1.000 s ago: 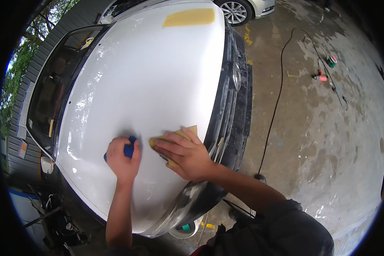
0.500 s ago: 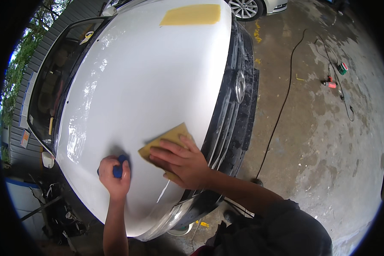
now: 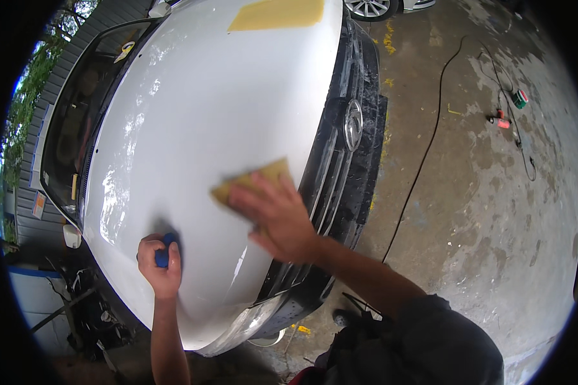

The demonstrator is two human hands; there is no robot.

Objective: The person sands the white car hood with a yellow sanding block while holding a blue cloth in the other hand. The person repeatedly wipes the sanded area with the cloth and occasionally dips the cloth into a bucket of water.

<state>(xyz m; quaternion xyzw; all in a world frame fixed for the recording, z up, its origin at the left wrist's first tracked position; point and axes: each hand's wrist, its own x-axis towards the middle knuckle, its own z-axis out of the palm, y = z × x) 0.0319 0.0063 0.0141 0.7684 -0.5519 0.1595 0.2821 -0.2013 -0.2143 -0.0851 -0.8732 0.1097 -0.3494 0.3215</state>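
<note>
I see the left hand [image 3: 160, 266] closed around a small blue block [image 3: 163, 251], fingers clenched on it, pressing it against the white car hood [image 3: 199, 115] near the hood's lower corner, close to the headlight side. The right hand [image 3: 277, 215] lies flat on the hood, fingers spread and released rather than curled, pinning a yellow sheet of sandpaper [image 3: 253, 179] under the palm; only the sheet's upper edge shows beyond the fingertips. That sheet sits on the hood just beside its front edge, a little toward the grille from the blue block, and the two hands are near each other but apart.

A second yellow sheet [image 3: 277, 14] lies on the far end of the hood, well apart from both hands. The black grille [image 3: 353, 128] with its round badge runs along the hood's front edge. Beyond the grille, on the concrete floor [image 3: 481, 212], a thin black cable [image 3: 424, 147] trails away, and farther from the hood lie a small green and white roll [image 3: 520, 98] and a red tool [image 3: 499, 120]. The windshield [image 3: 77, 135] borders the hood on the opposite side from the grille.
</note>
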